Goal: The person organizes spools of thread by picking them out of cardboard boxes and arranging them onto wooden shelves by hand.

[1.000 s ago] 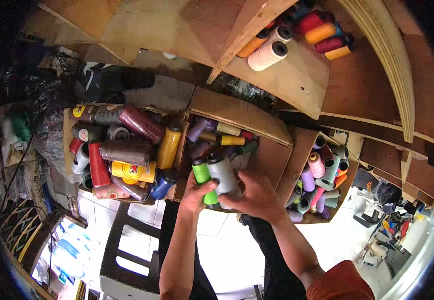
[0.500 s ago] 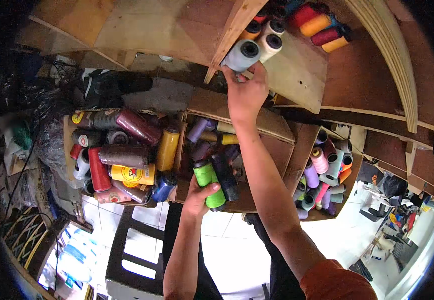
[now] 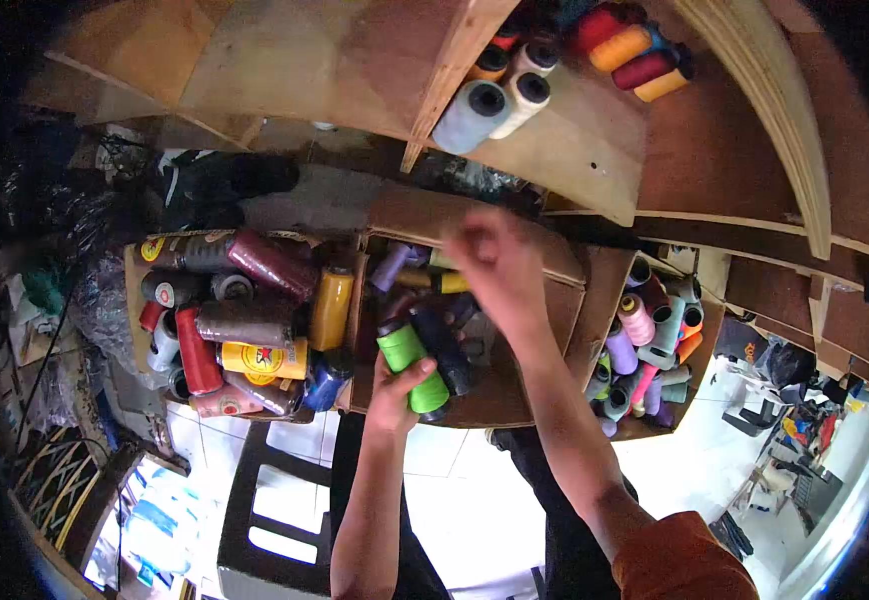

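Observation:
My left hand [image 3: 395, 392] is wrapped round a bright green thread spool [image 3: 413, 362], held at the front of the middle cardboard box. Right beside it is a dark navy spool [image 3: 443, 350]; whether my hand also holds it I cannot tell. My right hand [image 3: 500, 265] hovers over the same box, its fingers smeared by motion. On the wooden shelf above stands a light grey-blue spool [image 3: 470, 118], close to a pair of white spools [image 3: 523, 105] and an orange one [image 3: 490, 64].
A box at left holds several spools, among them a red spool [image 3: 198, 350] and a mustard spool [image 3: 332, 308]. The right-hand box contains a pink spool [image 3: 636, 322] and others. A wooden post [image 3: 460, 75] divides the shelf. A dark stool [image 3: 275, 500] stands below.
My right hand has left the grey-blue spool on the shelf and come down over the middle box. My left hand keeps the green spool in nearly the same place.

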### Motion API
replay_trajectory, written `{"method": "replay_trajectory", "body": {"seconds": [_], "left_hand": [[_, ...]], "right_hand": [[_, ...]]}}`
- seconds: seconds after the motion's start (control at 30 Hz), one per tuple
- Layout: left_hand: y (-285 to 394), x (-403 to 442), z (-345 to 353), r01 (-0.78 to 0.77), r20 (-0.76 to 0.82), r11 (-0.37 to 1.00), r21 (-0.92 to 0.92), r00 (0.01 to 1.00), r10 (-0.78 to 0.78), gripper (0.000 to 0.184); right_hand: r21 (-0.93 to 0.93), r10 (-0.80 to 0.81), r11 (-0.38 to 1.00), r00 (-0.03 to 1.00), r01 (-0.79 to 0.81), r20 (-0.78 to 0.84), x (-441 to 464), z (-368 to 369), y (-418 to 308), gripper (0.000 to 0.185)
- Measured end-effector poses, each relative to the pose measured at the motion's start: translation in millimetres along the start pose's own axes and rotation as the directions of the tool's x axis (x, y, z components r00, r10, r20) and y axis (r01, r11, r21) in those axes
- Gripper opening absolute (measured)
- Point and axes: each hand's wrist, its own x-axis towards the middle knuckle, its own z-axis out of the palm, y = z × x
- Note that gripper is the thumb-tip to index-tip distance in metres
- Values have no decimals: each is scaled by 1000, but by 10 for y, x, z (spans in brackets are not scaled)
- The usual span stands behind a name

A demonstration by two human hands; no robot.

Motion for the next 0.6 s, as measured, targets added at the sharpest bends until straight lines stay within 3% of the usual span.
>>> {"method": "replay_trajectory", "body": {"seconds": [0.03,0.07,0.1,0.17,0.27,0.3,0.37,0.43,0.5,0.57,0.6], "left_hand": [[-29,25,-49,-11,11,1000,-9,1000,11,71],[-45,23,-24,-55,-74,998,-6,996,54,69],[-85,9,-109,3,-108,1000,4,994,-2,72],[-96,20,-107,114,-58,993,-5,992,-114,79],[-180,-34,-135,194,-18,978,76,981,-194,85],[-167,-4,-38,160,21,987,6,987,-160,86],[-131,9,204,99,83,985,-140,993,-88,87],[-164,-10,151,107,95,991,-82,991,-99,86],[-151,-40,202,129,80,991,-19,989,-127,85],[-183,-47,218,100,66,995,-18,993,-98,80],[-213,-47,190,102,59,995,-11,993,-101,80]], "right_hand": [[-66,48,997,978,-36,205,-202,-107,11,33],[-31,-53,997,943,67,328,-371,-118,294,38],[14,-151,987,883,162,444,-521,-112,571,43],[-235,-20,962,894,139,447,-810,-217,518,50],[-96,315,943,759,-320,569,-840,-405,792,46],[141,227,933,844,-332,486,-815,-481,722,45],[578,116,778,960,-247,255,-771,-646,518,41],[455,161,877,986,-157,31,-386,-845,788,32],[575,7,815,992,65,-122,83,-989,378,27],[405,-211,852,926,331,-313,660,-1108,349,28],[286,-257,886,899,365,-354,908,-1171,289,29]]}}
